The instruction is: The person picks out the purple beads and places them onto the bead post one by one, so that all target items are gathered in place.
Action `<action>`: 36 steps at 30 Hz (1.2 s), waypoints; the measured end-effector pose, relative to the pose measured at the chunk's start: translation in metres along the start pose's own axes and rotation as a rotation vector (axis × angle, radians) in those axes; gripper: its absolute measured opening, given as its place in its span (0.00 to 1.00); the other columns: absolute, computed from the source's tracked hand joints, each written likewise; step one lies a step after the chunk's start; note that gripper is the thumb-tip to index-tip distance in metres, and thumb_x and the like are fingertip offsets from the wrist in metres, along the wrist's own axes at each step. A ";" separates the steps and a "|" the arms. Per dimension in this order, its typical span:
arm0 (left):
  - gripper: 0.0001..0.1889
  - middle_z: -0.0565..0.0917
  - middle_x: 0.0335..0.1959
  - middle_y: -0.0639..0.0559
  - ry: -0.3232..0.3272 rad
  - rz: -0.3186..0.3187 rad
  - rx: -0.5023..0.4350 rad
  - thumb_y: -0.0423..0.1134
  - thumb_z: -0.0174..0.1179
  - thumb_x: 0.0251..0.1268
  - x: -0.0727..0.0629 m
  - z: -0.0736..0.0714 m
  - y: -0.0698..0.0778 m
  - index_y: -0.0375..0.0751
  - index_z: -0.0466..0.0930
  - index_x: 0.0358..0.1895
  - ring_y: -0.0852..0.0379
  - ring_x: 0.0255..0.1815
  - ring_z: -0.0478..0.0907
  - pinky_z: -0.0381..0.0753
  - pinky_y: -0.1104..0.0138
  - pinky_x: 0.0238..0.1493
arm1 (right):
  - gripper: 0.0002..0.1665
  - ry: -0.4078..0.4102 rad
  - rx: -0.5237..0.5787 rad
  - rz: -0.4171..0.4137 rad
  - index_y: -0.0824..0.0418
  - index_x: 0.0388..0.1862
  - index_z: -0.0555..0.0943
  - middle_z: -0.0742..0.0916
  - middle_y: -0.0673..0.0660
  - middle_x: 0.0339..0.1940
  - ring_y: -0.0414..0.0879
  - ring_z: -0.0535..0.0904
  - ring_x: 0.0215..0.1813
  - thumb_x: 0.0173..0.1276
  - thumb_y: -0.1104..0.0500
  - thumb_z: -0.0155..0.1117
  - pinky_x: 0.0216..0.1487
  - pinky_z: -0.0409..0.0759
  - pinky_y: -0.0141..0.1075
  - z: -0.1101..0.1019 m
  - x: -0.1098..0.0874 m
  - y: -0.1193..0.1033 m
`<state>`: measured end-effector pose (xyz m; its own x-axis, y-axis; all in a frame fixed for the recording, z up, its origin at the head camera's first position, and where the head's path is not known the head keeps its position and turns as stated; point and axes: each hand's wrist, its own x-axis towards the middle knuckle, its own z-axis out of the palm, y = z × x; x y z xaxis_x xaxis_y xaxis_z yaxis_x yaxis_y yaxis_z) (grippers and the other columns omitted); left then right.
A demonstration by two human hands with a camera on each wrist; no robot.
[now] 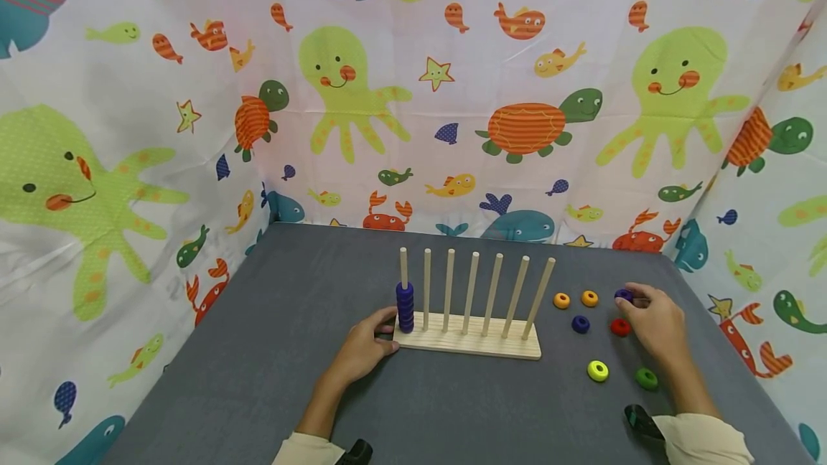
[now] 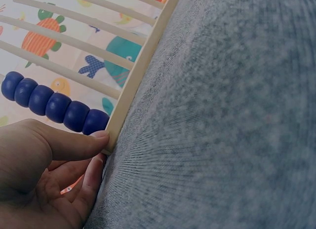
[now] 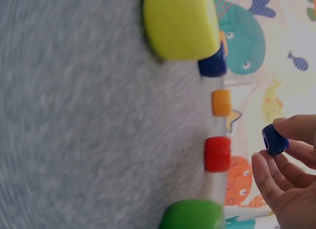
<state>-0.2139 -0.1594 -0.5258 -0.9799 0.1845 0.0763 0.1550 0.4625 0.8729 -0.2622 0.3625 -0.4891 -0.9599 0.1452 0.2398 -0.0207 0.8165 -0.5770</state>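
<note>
A wooden peg board (image 1: 468, 345) with several upright pegs stands on the grey table. Dark blue beads (image 1: 405, 307) are stacked on its leftmost peg, while the other pegs are bare. My left hand (image 1: 360, 349) grips the left end of the base, thumb on top beside the lowest bead, as the left wrist view shows. Off to the right, my right hand (image 1: 659, 325) pinches a single blue bead (image 3: 275, 139) between thumb and fingers. In the right wrist view this bead appears raised off the cloth, its hole partly visible.
Loose beads lie between the board and my right hand: two orange ones (image 1: 561, 301), a blue one (image 1: 581, 324), a red one (image 1: 620, 327), a yellow one (image 1: 597, 371) and a green one (image 1: 647, 379). A printed sea-animal curtain (image 1: 439, 113) encloses the table's back and sides.
</note>
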 end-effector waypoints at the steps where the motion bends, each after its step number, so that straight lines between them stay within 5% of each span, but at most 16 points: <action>1: 0.34 0.78 0.72 0.36 0.000 -0.001 0.003 0.26 0.70 0.65 0.000 0.000 0.000 0.38 0.73 0.76 0.40 0.65 0.82 0.83 0.47 0.60 | 0.28 0.004 0.002 -0.003 0.74 0.66 0.79 0.81 0.76 0.57 0.68 0.79 0.55 0.80 0.52 0.64 0.40 0.77 0.38 -0.001 -0.001 -0.003; 12: 0.34 0.78 0.72 0.36 -0.009 -0.002 -0.006 0.26 0.69 0.66 0.000 0.000 0.000 0.37 0.73 0.76 0.39 0.66 0.81 0.83 0.47 0.60 | 0.31 0.061 0.042 -0.069 0.68 0.68 0.80 0.83 0.71 0.57 0.66 0.81 0.57 0.80 0.46 0.65 0.36 0.68 0.16 -0.014 -0.008 -0.045; 19: 0.34 0.78 0.72 0.35 -0.007 0.001 -0.006 0.26 0.70 0.65 0.000 0.000 0.001 0.37 0.73 0.76 0.39 0.65 0.82 0.83 0.47 0.60 | 0.29 0.104 0.031 -0.139 0.66 0.67 0.82 0.84 0.68 0.55 0.63 0.81 0.57 0.78 0.48 0.68 0.49 0.83 0.39 -0.018 -0.010 -0.076; 26: 0.34 0.78 0.72 0.36 -0.005 -0.007 -0.001 0.26 0.69 0.66 0.000 0.001 0.000 0.38 0.73 0.76 0.39 0.66 0.81 0.83 0.47 0.60 | 0.28 0.151 0.071 -0.207 0.65 0.66 0.83 0.84 0.65 0.52 0.59 0.81 0.51 0.76 0.49 0.71 0.41 0.66 0.13 -0.020 -0.014 -0.104; 36: 0.34 0.78 0.73 0.38 -0.006 -0.022 -0.011 0.26 0.68 0.67 0.001 0.001 0.000 0.39 0.72 0.77 0.41 0.66 0.81 0.83 0.47 0.61 | 0.25 0.237 0.166 -0.292 0.62 0.66 0.84 0.87 0.62 0.51 0.54 0.82 0.52 0.74 0.54 0.73 0.48 0.67 0.11 -0.025 -0.023 -0.149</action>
<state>-0.2148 -0.1582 -0.5267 -0.9822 0.1797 0.0545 0.1324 0.4570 0.8796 -0.2301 0.2515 -0.3895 -0.8166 0.0611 0.5739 -0.3461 0.7439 -0.5717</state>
